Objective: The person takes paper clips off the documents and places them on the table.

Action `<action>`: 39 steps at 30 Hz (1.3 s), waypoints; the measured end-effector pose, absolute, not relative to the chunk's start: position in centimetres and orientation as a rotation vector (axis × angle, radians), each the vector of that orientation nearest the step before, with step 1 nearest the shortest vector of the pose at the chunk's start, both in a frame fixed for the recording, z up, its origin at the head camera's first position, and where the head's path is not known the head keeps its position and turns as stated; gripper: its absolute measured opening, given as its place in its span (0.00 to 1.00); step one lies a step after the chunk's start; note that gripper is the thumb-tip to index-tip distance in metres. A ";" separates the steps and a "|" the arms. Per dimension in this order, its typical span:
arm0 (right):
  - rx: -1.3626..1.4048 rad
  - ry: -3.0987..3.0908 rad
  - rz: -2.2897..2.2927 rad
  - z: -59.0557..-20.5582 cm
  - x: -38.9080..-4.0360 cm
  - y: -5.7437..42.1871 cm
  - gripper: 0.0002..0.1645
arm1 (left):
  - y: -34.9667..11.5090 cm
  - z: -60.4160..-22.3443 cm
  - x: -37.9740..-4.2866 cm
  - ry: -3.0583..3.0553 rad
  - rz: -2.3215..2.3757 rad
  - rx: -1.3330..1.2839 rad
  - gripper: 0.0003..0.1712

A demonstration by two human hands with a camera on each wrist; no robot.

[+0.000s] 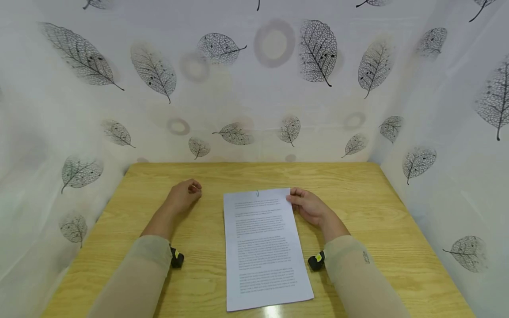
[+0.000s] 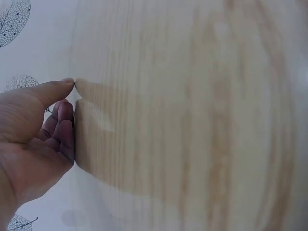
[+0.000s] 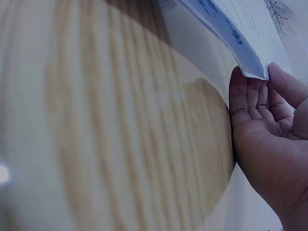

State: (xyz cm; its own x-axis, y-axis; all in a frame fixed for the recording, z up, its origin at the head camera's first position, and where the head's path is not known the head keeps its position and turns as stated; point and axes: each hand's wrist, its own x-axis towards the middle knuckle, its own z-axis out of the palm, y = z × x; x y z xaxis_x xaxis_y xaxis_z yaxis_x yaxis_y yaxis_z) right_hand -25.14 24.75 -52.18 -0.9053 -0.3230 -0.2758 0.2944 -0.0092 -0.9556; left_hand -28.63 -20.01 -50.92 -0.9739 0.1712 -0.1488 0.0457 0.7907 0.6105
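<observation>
Printed sheets of paper lie in a stack at the middle of the table, with a paper clip on their top edge. My right hand pinches the top right corner of the paper between thumb and fingers. In the right wrist view that corner is lifted off the wood, and blue marks show on the underside of the paper. To the left of the stack, my left hand rests on the table, its fingers loosely curled and holding nothing.
The wooden table ends at a curtain with a leaf print, which hangs behind it and along both sides. A small black camera sits at each wrist, the left camera and the right camera.
</observation>
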 end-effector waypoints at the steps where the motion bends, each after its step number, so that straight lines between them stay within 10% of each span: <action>1: -0.029 1.853 -1.968 -52.2 -25.1 24.8 0.02 | -20.0 -50.9 -28.7 2.784 0.935 0.167 0.14; 39: -0.018 1.824 -1.992 -52.3 -25.0 24.9 0.02 | -20.1 -50.9 -28.1 2.735 1.269 -0.108 0.27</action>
